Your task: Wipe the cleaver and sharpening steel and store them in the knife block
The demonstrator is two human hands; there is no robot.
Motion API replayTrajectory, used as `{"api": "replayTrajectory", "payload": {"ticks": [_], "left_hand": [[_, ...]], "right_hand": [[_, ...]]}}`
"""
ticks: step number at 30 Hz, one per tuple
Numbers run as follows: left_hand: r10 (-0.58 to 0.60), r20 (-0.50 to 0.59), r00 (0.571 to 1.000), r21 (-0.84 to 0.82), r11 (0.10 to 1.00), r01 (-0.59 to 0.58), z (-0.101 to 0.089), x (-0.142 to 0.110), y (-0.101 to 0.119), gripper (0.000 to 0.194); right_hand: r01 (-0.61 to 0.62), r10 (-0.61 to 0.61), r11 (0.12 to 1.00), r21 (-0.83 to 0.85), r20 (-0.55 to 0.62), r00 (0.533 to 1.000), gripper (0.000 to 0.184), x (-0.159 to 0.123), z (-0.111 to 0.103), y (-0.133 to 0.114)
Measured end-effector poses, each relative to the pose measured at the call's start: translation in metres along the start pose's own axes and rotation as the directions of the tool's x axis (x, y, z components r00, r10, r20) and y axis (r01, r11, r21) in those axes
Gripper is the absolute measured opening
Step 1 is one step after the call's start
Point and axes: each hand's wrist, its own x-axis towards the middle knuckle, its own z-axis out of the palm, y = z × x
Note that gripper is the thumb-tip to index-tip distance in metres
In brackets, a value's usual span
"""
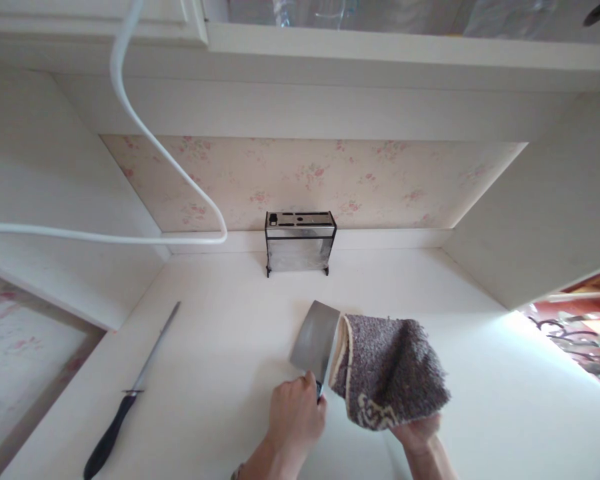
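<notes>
A cleaver (316, 337) with a broad grey blade points up and away over the white counter. My left hand (297, 408) is closed round its dark handle, most of which the fingers hide. Right beside the blade's edge is a folded, fuzzy brown-grey towel (387, 363) with a cream border and a pale pattern at one corner. From below, my right hand (420, 432) holds up the towel; its fingers are mostly covered by the cloth.
A honing steel (150, 357) with a black handle lies at the left on the counter (220, 320). A knife-block-like metal and clear stand (301, 243) is against the back wall. A white cable (175, 167) hangs at upper left. Cabinets overhang the counter.
</notes>
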Motion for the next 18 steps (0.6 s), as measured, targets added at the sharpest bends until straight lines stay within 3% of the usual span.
{"api": "replayTrajectory", "payload": {"ticks": [3, 8, 11, 13, 15, 17, 18], "left_hand": [[0.023, -0.009, 1.0, -0.076, 0.997, -0.024, 0.007, 0.0, 0.005, 0.029], [0.065, 0.005, 0.998, -0.254, 0.965, -0.061, 0.008, -0.005, -0.001, 0.028], [0.054, 0.034, 0.998, -0.517, 0.855, -0.029, -0.004, -0.012, -0.018, 0.026], [0.025, 0.087, 0.996, -0.782, 0.622, 0.053, -0.018, -0.018, -0.034, 0.031], [0.01, 0.131, 0.991, -0.961, 0.249, 0.124, -0.032, -0.025, -0.05, 0.041], [0.061, 0.153, 0.986, -0.984, -0.084, 0.158, -0.042, -0.033, -0.063, 0.049], [0.1, 0.152, 0.983, -0.966, -0.194, 0.169, -0.044, -0.038, -0.069, 0.051]], "right_hand": [[-0.023, 0.023, 1.0, 0.016, -0.033, 0.999, 0.037, -0.001, 0.003, 0.003], [-0.08, 0.081, 0.996, -0.025, 0.048, 0.996, 0.034, -0.006, 0.01, 0.003], [-0.158, 0.159, 0.987, -0.019, 0.1, 0.982, 0.03, -0.013, 0.024, 0.0], [-0.204, 0.206, 0.978, -0.032, 0.129, 0.97, 0.028, -0.018, 0.038, 0.0], [-0.25, 0.256, 0.967, -0.058, 0.147, 0.956, 0.023, -0.023, 0.058, 0.003], [-0.299, 0.308, 0.951, -0.075, 0.188, 0.933, 0.022, -0.027, 0.082, 0.009], [-0.324, 0.333, 0.943, -0.077, 0.223, 0.916, 0.026, -0.029, 0.095, 0.014]]}}
